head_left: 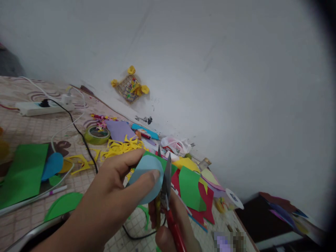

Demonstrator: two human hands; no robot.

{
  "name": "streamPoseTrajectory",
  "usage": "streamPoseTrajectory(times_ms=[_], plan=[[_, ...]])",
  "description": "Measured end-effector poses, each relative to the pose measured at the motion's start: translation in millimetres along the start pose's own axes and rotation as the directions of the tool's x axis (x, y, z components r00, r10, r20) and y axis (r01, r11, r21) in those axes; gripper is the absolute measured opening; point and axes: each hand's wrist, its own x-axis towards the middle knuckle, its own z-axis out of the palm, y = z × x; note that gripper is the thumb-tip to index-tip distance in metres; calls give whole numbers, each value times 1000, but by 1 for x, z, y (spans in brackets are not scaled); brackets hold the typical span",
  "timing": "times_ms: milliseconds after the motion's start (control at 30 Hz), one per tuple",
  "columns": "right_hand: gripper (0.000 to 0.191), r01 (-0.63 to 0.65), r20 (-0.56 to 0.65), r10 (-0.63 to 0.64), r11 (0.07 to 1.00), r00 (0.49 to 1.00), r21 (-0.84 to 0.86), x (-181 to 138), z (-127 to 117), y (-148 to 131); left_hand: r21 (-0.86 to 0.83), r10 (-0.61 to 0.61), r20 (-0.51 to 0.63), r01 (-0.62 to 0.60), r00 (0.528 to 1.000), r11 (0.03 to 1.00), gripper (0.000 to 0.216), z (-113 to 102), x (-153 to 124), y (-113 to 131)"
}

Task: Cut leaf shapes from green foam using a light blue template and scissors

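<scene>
My left hand (pixel 123 189) pinches a light blue paper disc (pixel 149 166) between thumb and fingers. A piece of green paper (pixel 164 161) shows behind the disc's upper edge and reaches to the blades. In my right hand (pixel 181 224) are scissors (pixel 166 189) with red and yellow handles. Their blades are apart and point up and away, at the right edge of the disc. My right fingers are partly hidden behind the handles.
Yellow paper scraps (pixel 120 147), a tape roll (pixel 97 134) and a purple sheet (pixel 119 130) lie beyond. Green and red paper (pixel 191 189) lies at right, a green sheet (pixel 25 175) at left. A power strip (pixel 39 107) with cables sits behind; a wall decoration (pixel 130 85) hangs above.
</scene>
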Motion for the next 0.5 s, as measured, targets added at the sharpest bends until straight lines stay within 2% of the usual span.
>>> streamPoseTrajectory(times_ms=[100,300,500], plan=[[54,-3,-16,3,1000,1000,7,1,0,0,-23,-32,14,32,999,999,18,0,0,0],[53,14,23,-14,1000,1000,-1,3,-2,3,-229,-138,144,169,980,959,17,4,0,0],[54,-2,16,2,1000,1000,-2,0,-3,7,-235,-153,153,187,976,954,18,3,-1,-1]])
